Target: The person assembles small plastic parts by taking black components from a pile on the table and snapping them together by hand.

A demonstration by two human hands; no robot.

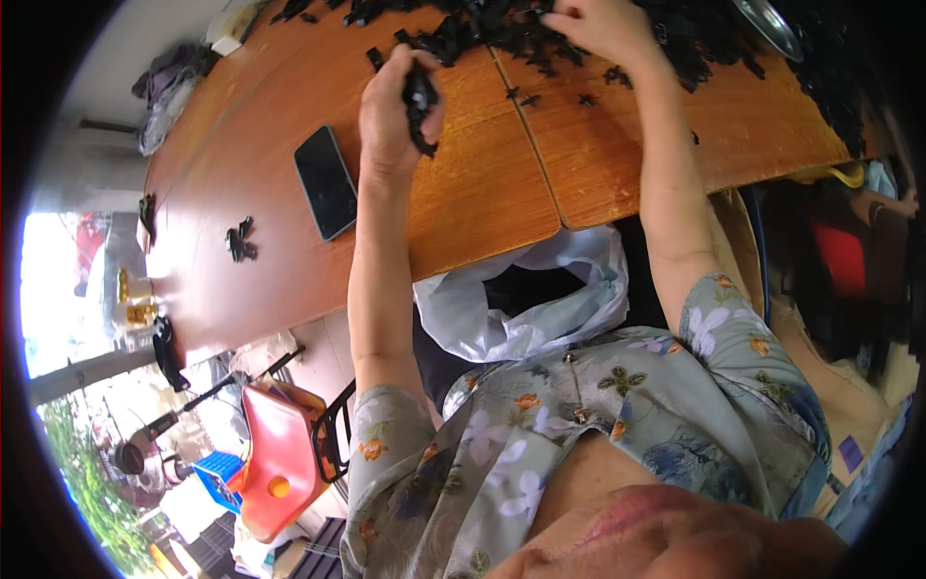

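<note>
My left hand [384,121] is closed around a bunch of small black pieces [420,96], which look like plastic parts and stick out above and below the fingers. Across the far side of the wooden table [482,174] spreads a heap of similar black pieces [685,58]. At this heap's edge is my right hand [610,34], fingers curled in a pinch; whatever they hold is too small to make out. A few stray cross-shaped pieces [530,99] lie between the two hands.
A dark phone [326,183] lies left of my left forearm, with a few black bits [241,239] farther left. A shiny metal dish [769,27] sits at the far right. An open white plastic bag [453,323] hangs at my lap. A red chair [280,463] stands lower left.
</note>
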